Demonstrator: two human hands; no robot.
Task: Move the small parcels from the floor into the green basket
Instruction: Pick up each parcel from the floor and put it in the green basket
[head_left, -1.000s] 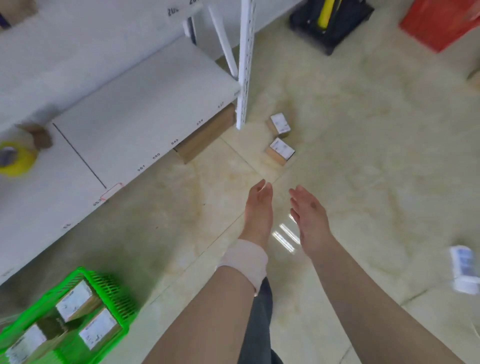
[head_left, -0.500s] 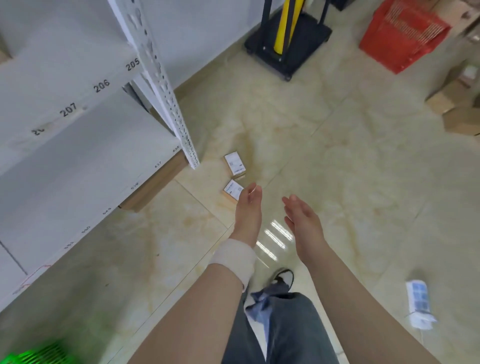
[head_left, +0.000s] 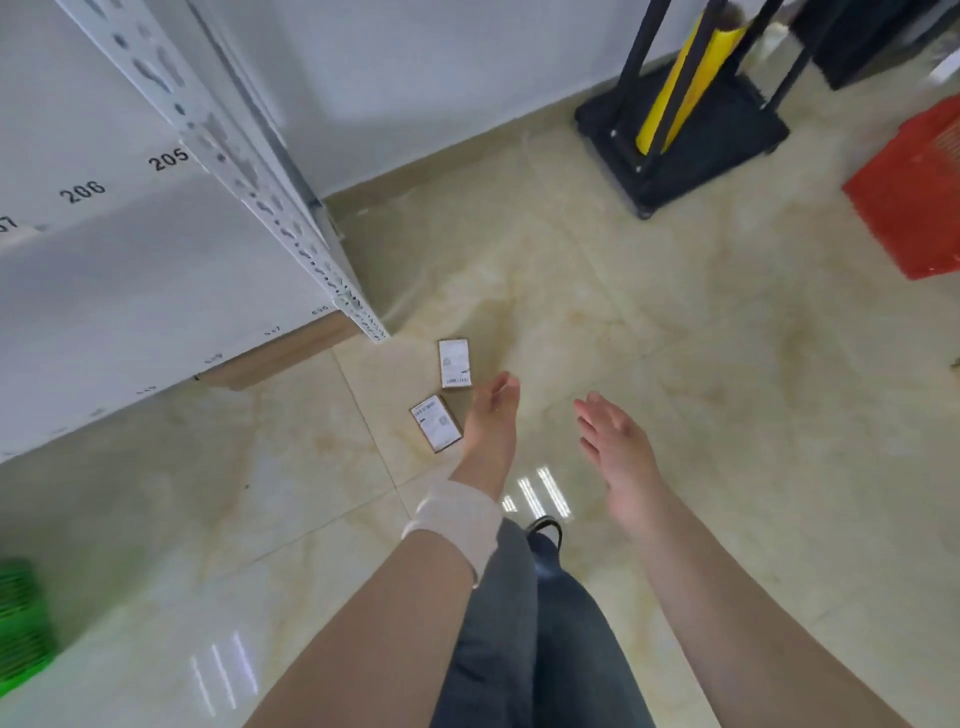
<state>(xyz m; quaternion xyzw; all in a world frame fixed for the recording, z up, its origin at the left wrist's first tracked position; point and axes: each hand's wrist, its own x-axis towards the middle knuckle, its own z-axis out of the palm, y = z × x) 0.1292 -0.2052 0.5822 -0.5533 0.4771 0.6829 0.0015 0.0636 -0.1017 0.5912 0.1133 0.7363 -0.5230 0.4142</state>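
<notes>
Just left of the empty left hand (head_left: 491, 421) lie two parcels (head_left: 436, 429), right hand (head_left: 621, 449) spread.

I see two parcels on the floor, the far parcel (head_left: 454, 362) just beyond the near parcel (head_left: 436, 429), both right of the shelf (head_left: 130, 291). The basket (head_left: 21, 623) sits near left.

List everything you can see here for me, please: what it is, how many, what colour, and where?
small parcels: two, brown with white labels, floor by the shelf post, apart
green basket: one, far left edge, partly cut off
red basket: one, right edge
shelving: white, numbered, left
black stand: one, holding a yellow roll, top right
left hand: open, white wristband, beside nearer parcel
right hand: open, empty
</notes>
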